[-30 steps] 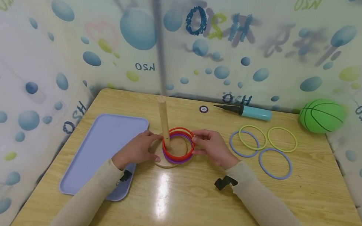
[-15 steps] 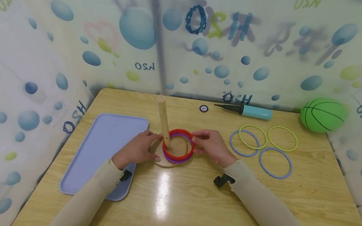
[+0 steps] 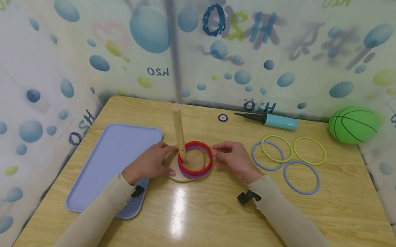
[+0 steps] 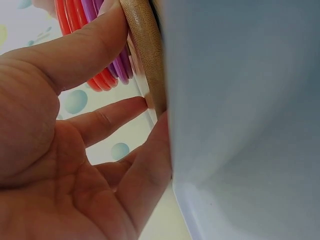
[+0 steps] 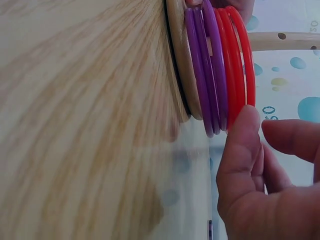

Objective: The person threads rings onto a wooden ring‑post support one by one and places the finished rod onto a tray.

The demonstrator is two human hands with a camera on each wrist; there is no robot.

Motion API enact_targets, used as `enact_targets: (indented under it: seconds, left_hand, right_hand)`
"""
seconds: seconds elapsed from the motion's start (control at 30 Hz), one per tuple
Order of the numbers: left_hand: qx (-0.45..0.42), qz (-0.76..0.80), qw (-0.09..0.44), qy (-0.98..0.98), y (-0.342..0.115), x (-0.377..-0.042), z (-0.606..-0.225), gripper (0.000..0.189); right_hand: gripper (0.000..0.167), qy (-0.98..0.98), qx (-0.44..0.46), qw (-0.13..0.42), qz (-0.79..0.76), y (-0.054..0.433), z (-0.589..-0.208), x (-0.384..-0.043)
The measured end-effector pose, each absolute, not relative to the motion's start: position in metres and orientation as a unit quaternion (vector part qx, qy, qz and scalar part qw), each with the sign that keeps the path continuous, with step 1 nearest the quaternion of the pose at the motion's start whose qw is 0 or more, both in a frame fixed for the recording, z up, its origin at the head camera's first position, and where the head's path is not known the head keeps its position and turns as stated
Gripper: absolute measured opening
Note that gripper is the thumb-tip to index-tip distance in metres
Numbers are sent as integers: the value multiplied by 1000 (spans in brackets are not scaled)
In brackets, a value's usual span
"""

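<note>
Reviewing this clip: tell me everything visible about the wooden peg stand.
The wooden peg stand is pale and looks unpainted: a round, flat base with one upright post. The right wrist view shows a dark layer under the base and dark round spots on the post. It stands on the table beside the lavender tray. Purple rings lie around the post, with red rings above them. The left hand holds the base's edge.

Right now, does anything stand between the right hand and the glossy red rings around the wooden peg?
Nothing visible: the right hand is just right of the glossy red rings, its fingertips beside their outer edge. Whether they touch is unclear.
</note>
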State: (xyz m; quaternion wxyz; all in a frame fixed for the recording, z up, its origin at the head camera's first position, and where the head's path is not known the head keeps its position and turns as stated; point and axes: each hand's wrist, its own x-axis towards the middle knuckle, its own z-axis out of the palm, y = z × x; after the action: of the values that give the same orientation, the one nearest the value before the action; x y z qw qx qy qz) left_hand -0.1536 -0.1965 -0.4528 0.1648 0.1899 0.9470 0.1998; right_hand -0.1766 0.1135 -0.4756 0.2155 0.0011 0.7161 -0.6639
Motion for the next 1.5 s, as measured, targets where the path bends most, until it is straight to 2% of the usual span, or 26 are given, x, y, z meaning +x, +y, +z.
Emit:
enact_targets:
  seconds: [0.63, 1.07, 1.5]
  left_hand:
    - [187, 199, 165, 948, -195, -154, -451, 81]
    - [191, 202, 166, 946, -195, -152, -449, 81]
    - [185, 199, 164, 948, -193, -152, -451, 79]
  right_hand:
    - [37, 788, -26, 192, -585, 164, -468, -166]
    - [41, 826, -81, 122, -545, 231, -464, -163]
    - [43, 879, -44, 68, -469, 284, -464, -183]
